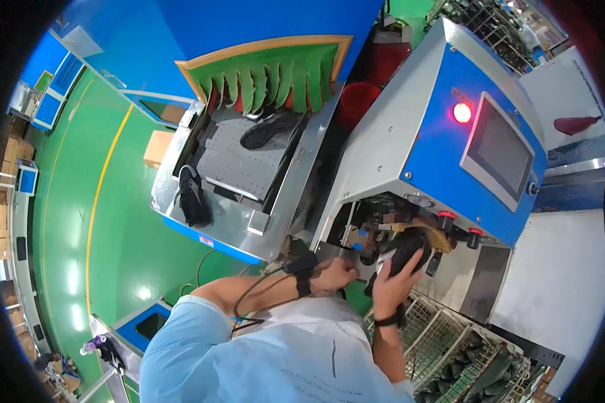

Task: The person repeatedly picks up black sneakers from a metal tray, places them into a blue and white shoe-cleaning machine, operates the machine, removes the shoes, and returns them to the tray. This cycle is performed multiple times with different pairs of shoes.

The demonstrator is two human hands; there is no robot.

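Note:
My right hand (395,285) grips a black shoe (409,247) with a pale patch on its side. The shoe is up against the opening of a blue and grey machine (383,134), close to a tan curved piece (433,232). Left of it, my left hand (336,274) has its fingers curled together; whatever they may hold is too small to make out. Beyond my left arm, one black shoe (192,195) rests on the metal ledge of a conveyor (286,181). Another dark shoe (270,131) lies on its perforated plates, before a green strip curtain (269,80).
The machine's front carries a lit red lamp (462,113), a screen (497,151) and red-topped knobs (446,219). Below my right arm stands a wire rack (437,336) with several dark shoe-shaped pieces. A cable (249,295) runs along my left forearm. Behind the conveyor sits a cardboard box (157,148).

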